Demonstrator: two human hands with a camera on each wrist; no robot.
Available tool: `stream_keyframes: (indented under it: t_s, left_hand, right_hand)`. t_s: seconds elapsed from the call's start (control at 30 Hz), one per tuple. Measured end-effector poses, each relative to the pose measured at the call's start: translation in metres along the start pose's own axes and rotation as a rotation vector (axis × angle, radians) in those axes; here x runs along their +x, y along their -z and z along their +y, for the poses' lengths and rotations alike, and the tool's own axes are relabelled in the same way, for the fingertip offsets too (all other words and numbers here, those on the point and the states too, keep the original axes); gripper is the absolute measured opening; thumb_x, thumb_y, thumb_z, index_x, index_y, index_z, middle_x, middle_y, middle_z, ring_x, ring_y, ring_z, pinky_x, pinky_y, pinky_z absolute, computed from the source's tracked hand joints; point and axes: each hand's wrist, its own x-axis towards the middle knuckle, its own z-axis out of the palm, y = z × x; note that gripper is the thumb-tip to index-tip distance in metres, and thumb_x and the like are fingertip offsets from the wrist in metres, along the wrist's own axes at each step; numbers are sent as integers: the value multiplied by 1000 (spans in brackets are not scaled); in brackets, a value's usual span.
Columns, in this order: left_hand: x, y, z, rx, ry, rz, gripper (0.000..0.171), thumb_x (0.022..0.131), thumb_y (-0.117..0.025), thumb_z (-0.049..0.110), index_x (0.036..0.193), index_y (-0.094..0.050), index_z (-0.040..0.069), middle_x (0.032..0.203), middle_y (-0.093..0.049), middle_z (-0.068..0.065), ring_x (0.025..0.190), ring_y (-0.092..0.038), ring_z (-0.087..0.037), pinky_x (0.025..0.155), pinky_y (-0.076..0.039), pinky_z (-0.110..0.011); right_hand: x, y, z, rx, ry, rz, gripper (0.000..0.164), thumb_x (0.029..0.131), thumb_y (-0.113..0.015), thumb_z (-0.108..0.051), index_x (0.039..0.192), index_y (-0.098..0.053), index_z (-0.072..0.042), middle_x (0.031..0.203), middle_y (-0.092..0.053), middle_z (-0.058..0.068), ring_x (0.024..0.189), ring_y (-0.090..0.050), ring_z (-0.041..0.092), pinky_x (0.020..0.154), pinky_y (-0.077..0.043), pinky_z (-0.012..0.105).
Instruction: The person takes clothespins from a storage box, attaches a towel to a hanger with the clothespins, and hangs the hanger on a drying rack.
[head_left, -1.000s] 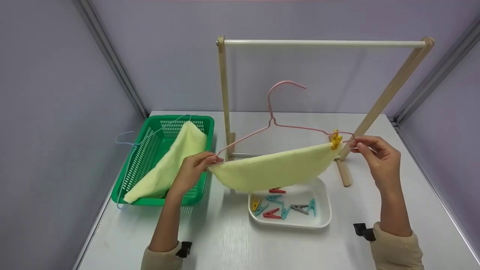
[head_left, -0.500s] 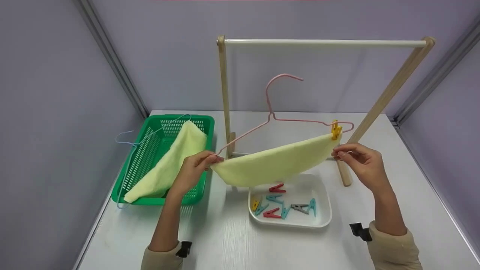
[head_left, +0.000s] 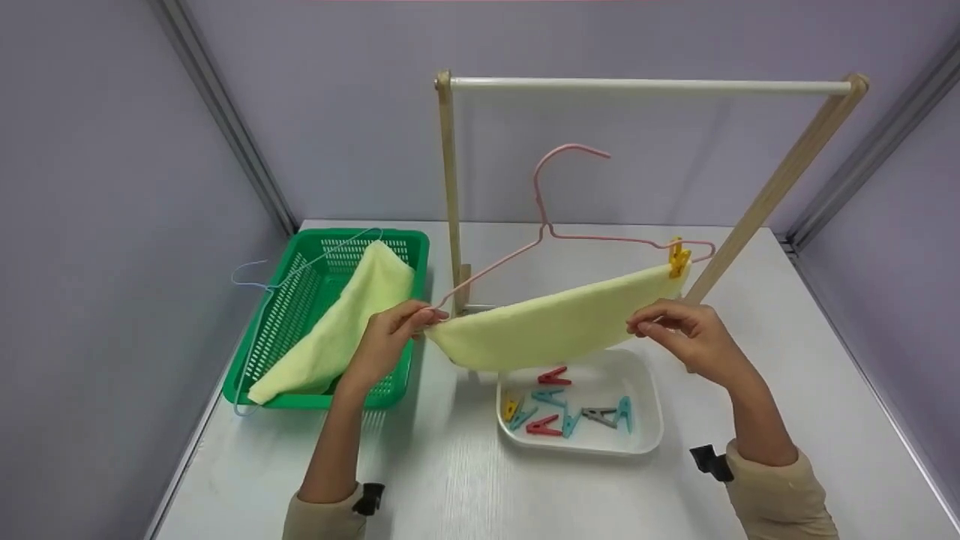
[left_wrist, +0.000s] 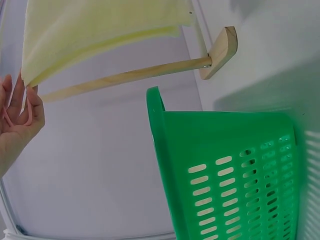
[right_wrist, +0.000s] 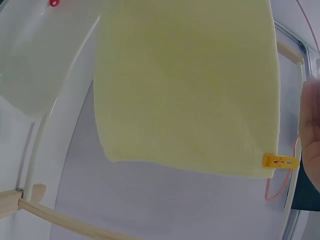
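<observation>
Head: left hand (head_left: 386,341) pinches pink hanger (head_left: 545,228) and cloth (head_left: 555,324), cloth at four o'clock; right hand (head_left: 690,336) hovers at cloth's three o'clock, fingers loosely bent! | Left wrist: basket (left_wrist: 215,137), four o'clock | Right wrist: yellow clip (right_wrist: 280,161) bites cloth, four o'clock

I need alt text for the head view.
The left hand holds one end of a pink hanger and a corner of a yellow cloth, clipped near the hanger's other end by a yellow clothespin; the right hand is near the cloth. Nearby are a tub of clothespins, a green basket with another cloth and a blue hanger, and a wooden rack.
</observation>
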Motion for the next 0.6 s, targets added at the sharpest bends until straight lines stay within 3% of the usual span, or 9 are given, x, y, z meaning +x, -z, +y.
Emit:
stream_keyframes:
  t_s: [0.37,0.6]
  left_hand:
    - [-1,0,-2,-3,-41,-43,23,97,-46,19,103,-64,5,101,-66,-4,94,-59,-19,75,-49,-38]
    - [0,-1,-2,-15,-33,-22,22,97,-46,17,103,-63,4,101,-66,-7,93,-60,-21,75,-49,-44]
  right_hand:
    - [10,-16,-3,-68,-42,-190,13,85,-58,10,96,-64,5,88,-65,12,81,-63,20,73,-50,23]
    - [16,-22,-2,-81,-85,-278,12,88,-57,6,96,-64,5,89,-66,12,82,-64,23,73,-50,23]
